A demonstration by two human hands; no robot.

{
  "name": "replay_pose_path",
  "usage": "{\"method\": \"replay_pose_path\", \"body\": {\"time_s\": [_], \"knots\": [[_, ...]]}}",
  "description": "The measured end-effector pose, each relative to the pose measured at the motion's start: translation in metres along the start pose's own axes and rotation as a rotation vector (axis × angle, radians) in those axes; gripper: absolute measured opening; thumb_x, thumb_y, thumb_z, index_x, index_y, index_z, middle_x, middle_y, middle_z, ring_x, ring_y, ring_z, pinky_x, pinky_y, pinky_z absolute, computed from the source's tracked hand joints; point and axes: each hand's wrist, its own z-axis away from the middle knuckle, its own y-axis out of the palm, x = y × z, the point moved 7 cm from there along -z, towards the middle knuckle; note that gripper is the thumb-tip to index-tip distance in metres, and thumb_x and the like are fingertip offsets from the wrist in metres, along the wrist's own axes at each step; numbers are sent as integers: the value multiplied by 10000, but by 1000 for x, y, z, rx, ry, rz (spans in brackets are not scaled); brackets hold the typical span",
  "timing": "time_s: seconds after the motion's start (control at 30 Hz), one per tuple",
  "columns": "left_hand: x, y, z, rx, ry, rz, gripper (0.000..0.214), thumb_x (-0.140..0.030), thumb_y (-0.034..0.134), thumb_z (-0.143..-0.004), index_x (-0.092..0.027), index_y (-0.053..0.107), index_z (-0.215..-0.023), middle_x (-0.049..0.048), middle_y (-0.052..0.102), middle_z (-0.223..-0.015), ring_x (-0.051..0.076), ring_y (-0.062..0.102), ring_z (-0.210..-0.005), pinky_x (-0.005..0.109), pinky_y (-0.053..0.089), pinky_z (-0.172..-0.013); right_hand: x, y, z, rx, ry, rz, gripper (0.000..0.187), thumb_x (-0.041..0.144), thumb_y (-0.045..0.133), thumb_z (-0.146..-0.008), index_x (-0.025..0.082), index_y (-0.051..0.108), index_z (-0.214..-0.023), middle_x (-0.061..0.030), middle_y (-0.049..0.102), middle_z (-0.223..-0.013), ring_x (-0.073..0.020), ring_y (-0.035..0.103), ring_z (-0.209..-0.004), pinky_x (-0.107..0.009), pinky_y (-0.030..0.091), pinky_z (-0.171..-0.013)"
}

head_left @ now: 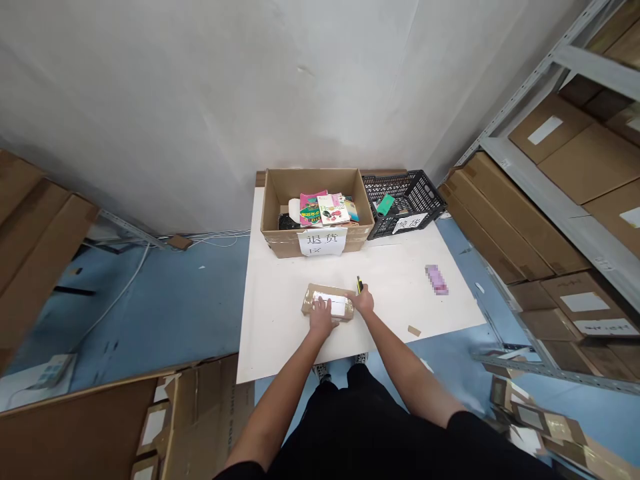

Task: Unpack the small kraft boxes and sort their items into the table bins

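Observation:
A small brown taped parcel point(320, 296) with a white label lies on the white table point(280, 333) in front of me. My left hand point(320, 318) rests on top of the parcel, fingers spread flat over its near side. My right hand point(363, 299) is at the parcel's right end, closed round a small black and yellow cutter point(359, 285) that points away from me.
At the table's far edge stand an open cardboard box point(273, 200) holding books, with a paper label on its front, and a black plastic crate point(417, 190). A blurred pink item point(437, 279) lies to the right. Metal shelving point(565, 213) with cartons runs along the right; flattened cardboard lies on the floor at the left.

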Motion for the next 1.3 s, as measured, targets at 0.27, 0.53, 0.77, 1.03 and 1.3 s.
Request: {"method": "replay_pose_path", "body": {"time_s": [0.27, 0.53, 0.77, 1.03, 1.3], "knots": [[1, -6, 6, -196, 54, 145, 520, -373, 604, -989, -201, 564, -1478, 152, 400, -1686, 359, 310, -1579, 541, 371, -1227, -7, -13, -18, 46, -103, -312, 386, 605, 413, -1059, 246, 553, -1033, 1, 705, -778, -179, 700, -659, -246, 506, -615], [11, 4, -9, -224, 102, 180, 636, -399, 606, -991, -268, 470, -1598, 134, 380, -1701, 387, 291, -1589, 609, 343, -1238, -50, -13, -5, 298, -161, -283, 404, 507, 457, -1073, 238, 471, -772, 70, 556, -515, -117, 541, -386, -215, 414, -495], [9, 8, -8, -228, 105, 174, 616, -406, 583, -1002, -256, 486, -1592, 144, 376, -1701, 388, 291, -1587, 621, 323, -1245, -29, -14, -13, 340, -211, -175, 426, 543, 512, -1056, 213, 552, -789, 50, 582, -522, -121, 534, -381, -225, 405, -511], [8, 12, -7, -217, 103, 185, 612, -375, 570, -1005, -239, 479, -1595, 152, 369, -1703, 389, 288, -1588, 610, 336, -1240, -38, -17, -2, 333, -217, -77, 414, 507, 471, -1082, 204, 577, -821, 52, 578, -540, -114, 537, -379, -228, 407, -520], [8, 7, -7, -203, 110, 170, 609, -384, 569, -1006, -250, 480, -1593, 149, 386, -1695, 383, 297, -1583, 614, 336, -1236, -52, -17, 10, 353, -215, -51, 403, 524, 494, -1072, 205, 594, -847, 36, 600, -553, -132, 556, -391, -247, 425, -539]]}}
